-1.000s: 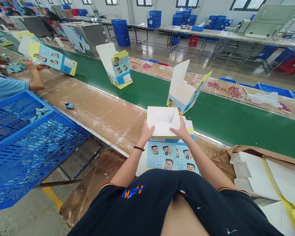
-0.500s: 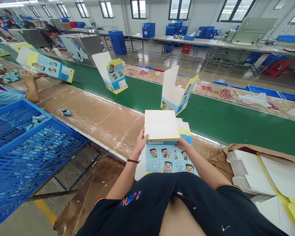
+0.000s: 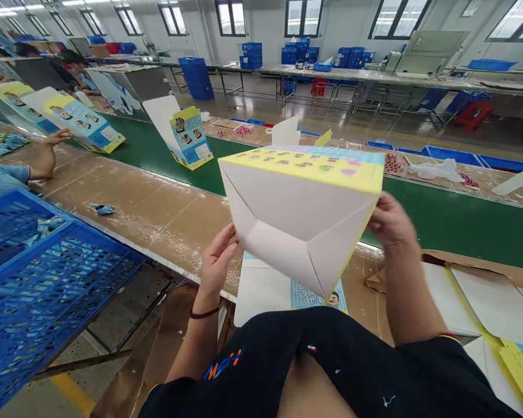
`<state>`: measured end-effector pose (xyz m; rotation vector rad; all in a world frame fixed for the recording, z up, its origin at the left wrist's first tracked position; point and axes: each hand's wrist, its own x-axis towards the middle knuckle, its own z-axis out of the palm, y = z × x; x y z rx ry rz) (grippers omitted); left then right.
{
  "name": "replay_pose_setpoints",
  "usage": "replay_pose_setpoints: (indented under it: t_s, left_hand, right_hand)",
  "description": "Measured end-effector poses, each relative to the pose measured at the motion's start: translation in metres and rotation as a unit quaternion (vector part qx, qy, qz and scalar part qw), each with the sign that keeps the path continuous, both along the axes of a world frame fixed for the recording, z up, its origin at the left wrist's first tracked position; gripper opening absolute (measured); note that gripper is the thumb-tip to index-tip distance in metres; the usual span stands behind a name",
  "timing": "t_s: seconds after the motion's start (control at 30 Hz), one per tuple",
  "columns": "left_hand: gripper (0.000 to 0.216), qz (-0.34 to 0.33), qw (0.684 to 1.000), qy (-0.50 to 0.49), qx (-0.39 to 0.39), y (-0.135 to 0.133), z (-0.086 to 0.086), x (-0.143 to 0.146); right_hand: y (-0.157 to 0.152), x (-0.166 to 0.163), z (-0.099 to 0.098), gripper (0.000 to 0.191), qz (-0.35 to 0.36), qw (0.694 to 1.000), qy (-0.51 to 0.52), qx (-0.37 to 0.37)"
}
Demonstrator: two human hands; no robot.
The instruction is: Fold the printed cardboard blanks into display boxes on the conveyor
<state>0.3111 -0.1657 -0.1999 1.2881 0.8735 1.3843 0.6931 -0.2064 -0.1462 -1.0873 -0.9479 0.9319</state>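
An unfolded cardboard carton is raised in front of me, its open end facing me and its plain white inside showing. Yellow and blue print covers its top outer panel. My left hand grips the carton's left edge, thumb and fingers closed on it. On the opposite edge, my right hand holds the right side, with some fingertips hidden behind the panel. Beneath the carton a flat printed carton lies on the brown worktop, close to my body.
Beyond the worktop runs a green conveyor belt, carrying standing cartons such as this one. A blue crate with small packets is at my left, near a co-worker's hand. Flat cartons are stacked at my right.
The carton between my hands has come up off the flat one and turned, so its open end now faces me. My hands are farther apart, the right one higher.
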Motion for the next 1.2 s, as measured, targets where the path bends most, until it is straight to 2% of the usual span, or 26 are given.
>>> replay_pose_setpoints:
  t_s: [0.07,0.1,0.13,0.2,0.27,0.33,0.37,0.47,0.57,0.6,0.7,0.8,0.9,0.97,1.07,1.13,1.2]
  left_hand:
    - [0.051,-0.002,0.999,0.046,-0.024,0.005,-0.01,0.009]
    - [0.051,-0.003,0.996,0.069,-0.048,0.006,-0.018,0.013]
    - [0.052,-0.005,0.993,0.089,-0.079,0.008,-0.027,0.016]
    - [0.055,-0.013,0.981,0.125,-0.147,0.008,-0.049,0.021]
    - [0.055,-0.021,0.967,0.156,-0.202,0.004,-0.07,0.024]
    - [0.052,-0.03,0.955,0.184,-0.232,-0.002,-0.088,0.026]
    - [0.05,-0.036,0.95,0.198,-0.238,-0.005,-0.095,0.027]
    - [0.047,-0.061,0.938,0.237,-0.245,-0.013,-0.107,0.03]
    - [0.045,-0.087,0.928,0.274,-0.238,-0.016,-0.111,0.03]
    - [0.044,-0.091,0.925,0.286,-0.234,-0.016,-0.112,0.03]
    - [0.043,-0.093,0.915,0.323,-0.222,-0.015,-0.116,0.026]
    - [0.041,-0.09,0.905,0.358,-0.209,-0.015,-0.12,0.023]
    - [0.039,-0.084,0.899,0.385,-0.191,-0.017,-0.125,0.022]
    - [0.039,-0.085,0.895,0.399,-0.18,-0.019,-0.127,0.022]
    - [0.039,-0.089,0.889,0.415,-0.171,-0.022,-0.13,0.023]
    - [0.037,-0.086,0.891,0.413,-0.165,-0.023,-0.131,0.023]
    - [0.033,-0.081,0.896,0.406,-0.162,-0.025,-0.133,0.024]
  right_hand:
    - [-0.02,0.02,0.037,0.036,-0.078,0.989,-0.12,0.036]
    - [-0.027,0.029,0.049,0.033,-0.124,0.973,-0.193,0.038]
    - [-0.032,0.037,0.057,0.032,-0.166,0.952,-0.254,0.037]
    - [-0.031,0.053,0.058,0.028,-0.236,0.907,-0.348,0.01]
    - [-0.019,0.069,0.042,0.018,-0.283,0.866,-0.409,-0.05]
    - [-0.003,0.082,0.017,0.004,-0.307,0.831,-0.446,-0.13]
    - [0.005,0.088,0.003,0.004,-0.313,0.819,-0.451,-0.166]
    - [0.018,0.104,-0.039,0.014,-0.322,0.816,-0.412,-0.245]
    - [0.024,0.117,-0.076,0.008,-0.346,0.819,-0.339,-0.308]
    - [0.027,0.121,-0.085,0.018,-0.357,0.82,-0.312,-0.321]
    - [0.045,0.138,-0.103,0.056,-0.389,0.833,-0.228,-0.321]
    - [0.072,0.151,-0.107,0.06,-0.415,0.847,-0.178,-0.281]
    - [0.096,0.152,-0.109,0.063,-0.434,0.852,-0.179,-0.231]
    - [0.109,0.145,-0.112,0.072,-0.411,0.856,-0.248,-0.19]
    - [0.125,0.127,-0.119,0.074,-0.292,0.838,-0.437,-0.147]
    - [0.136,0.114,-0.123,0.068,-0.188,0.812,-0.528,-0.16]
    - [0.145,0.104,-0.126,0.059,-0.1,0.791,-0.571,-0.193]
